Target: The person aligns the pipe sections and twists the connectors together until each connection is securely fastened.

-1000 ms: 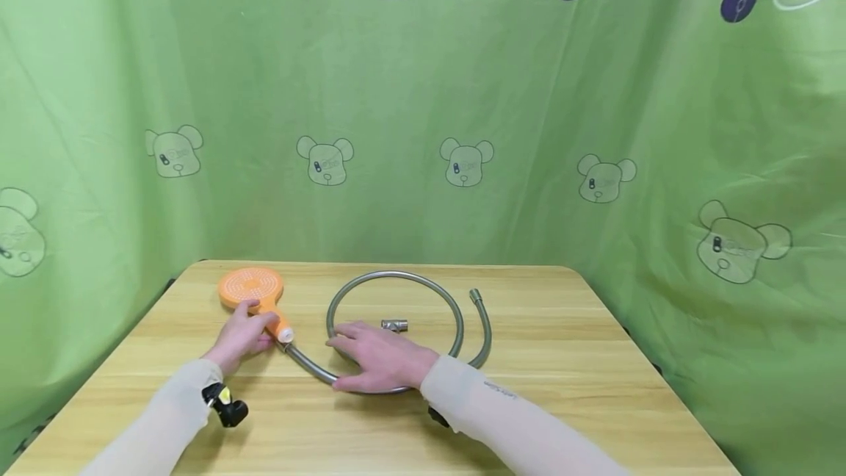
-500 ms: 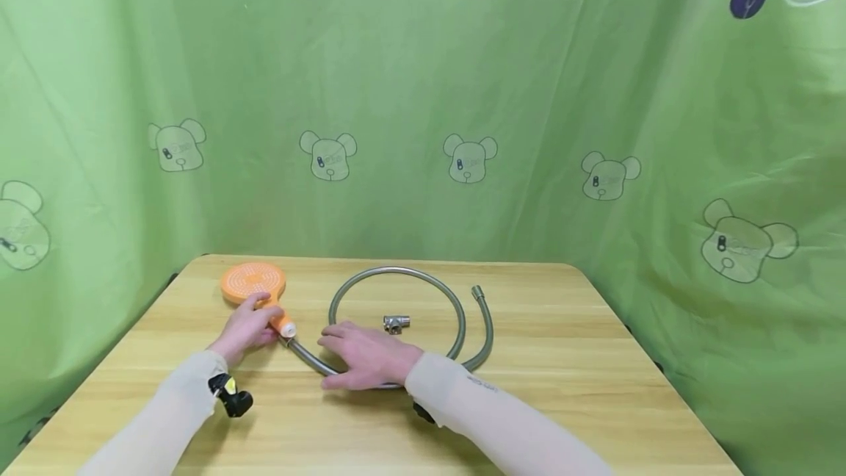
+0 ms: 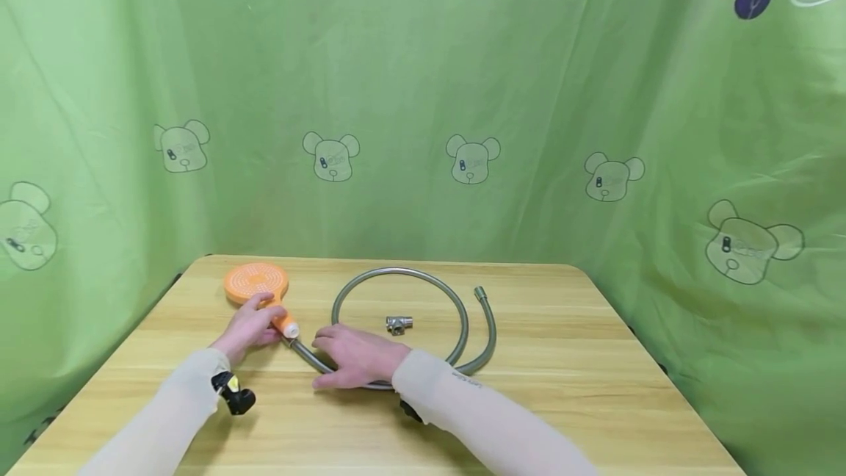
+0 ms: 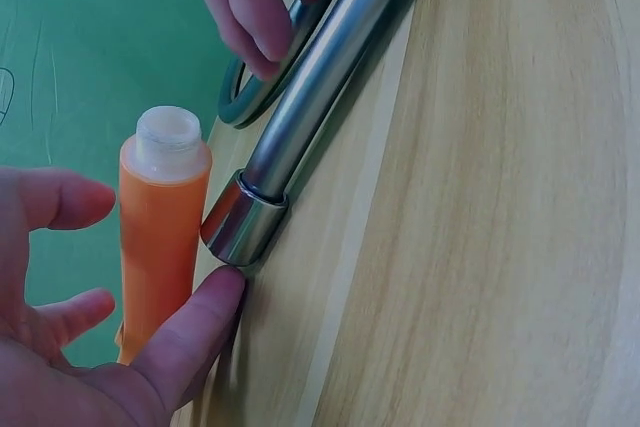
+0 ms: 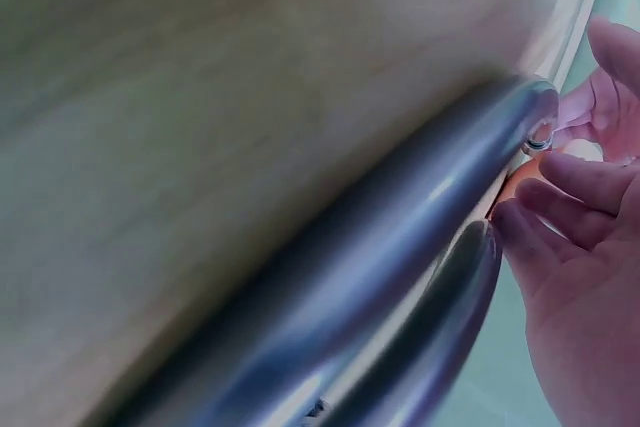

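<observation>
An orange shower head point(image 3: 255, 279) lies face up at the table's left, its handle point(image 4: 158, 257) ending in a white threaded neck point(image 4: 168, 137). My left hand point(image 3: 250, 327) reaches around the handle, fingers spread; in the left wrist view two fingers stand off it, and the lowest digit's tip is right at the metal nut point(image 4: 243, 227) of the hose. That grey metal shower hose point(image 3: 456, 300) lies in a loop, its nut beside the handle, apart from the neck. My right hand point(image 3: 360, 358) is over the near left part of the loop, fingers loosely extended, holding nothing.
A small chrome tee fitting point(image 3: 399, 325) lies inside the hose loop. The hose's other end point(image 3: 479, 292) points to the back right. Green printed curtains point(image 3: 410, 211) surround the wooden table point(image 3: 562, 388). A black wrist camera point(image 3: 234, 394) sits on the left sleeve.
My right hand has moved left along the hose toward my left hand, uncovering more of the tee fitting. My left hand stays at the handle. The whole head view has shifted slightly.
</observation>
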Action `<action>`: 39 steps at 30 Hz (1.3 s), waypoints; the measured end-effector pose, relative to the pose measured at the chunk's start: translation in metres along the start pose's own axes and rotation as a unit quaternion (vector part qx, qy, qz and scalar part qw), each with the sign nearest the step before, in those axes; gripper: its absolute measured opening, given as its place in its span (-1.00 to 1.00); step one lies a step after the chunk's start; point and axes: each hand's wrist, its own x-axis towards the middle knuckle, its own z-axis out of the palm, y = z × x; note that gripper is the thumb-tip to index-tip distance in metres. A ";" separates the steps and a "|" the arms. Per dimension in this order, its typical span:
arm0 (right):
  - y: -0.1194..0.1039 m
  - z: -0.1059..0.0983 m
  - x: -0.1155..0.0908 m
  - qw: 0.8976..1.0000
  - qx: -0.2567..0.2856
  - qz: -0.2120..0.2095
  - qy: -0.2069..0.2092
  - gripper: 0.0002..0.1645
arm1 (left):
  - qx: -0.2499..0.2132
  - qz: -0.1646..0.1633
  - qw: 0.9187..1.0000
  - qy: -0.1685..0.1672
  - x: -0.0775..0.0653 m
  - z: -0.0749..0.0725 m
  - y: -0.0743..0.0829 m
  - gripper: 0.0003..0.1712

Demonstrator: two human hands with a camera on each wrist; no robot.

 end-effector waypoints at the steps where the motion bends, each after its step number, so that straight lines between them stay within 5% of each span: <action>1: 0.000 0.001 0.001 1.000 0.003 0.001 -0.002 -0.12 | 0.000 0.000 1.000 0.000 0.000 0.000 0.000 -0.13; 13: -0.001 0.005 0.005 0.999 0.021 0.023 -0.021 -0.26 | 0.004 0.001 1.000 -0.010 0.000 0.002 0.001 -0.14; 28: -0.012 0.000 0.010 0.986 0.138 0.078 -0.060 -0.28 | 0.006 0.000 1.000 -0.013 -0.001 0.002 0.001 -0.13; 39: -0.005 0.006 0.008 0.983 0.157 0.076 -0.051 -0.23 | 0.014 0.004 1.000 -0.014 0.002 0.002 0.001 -0.13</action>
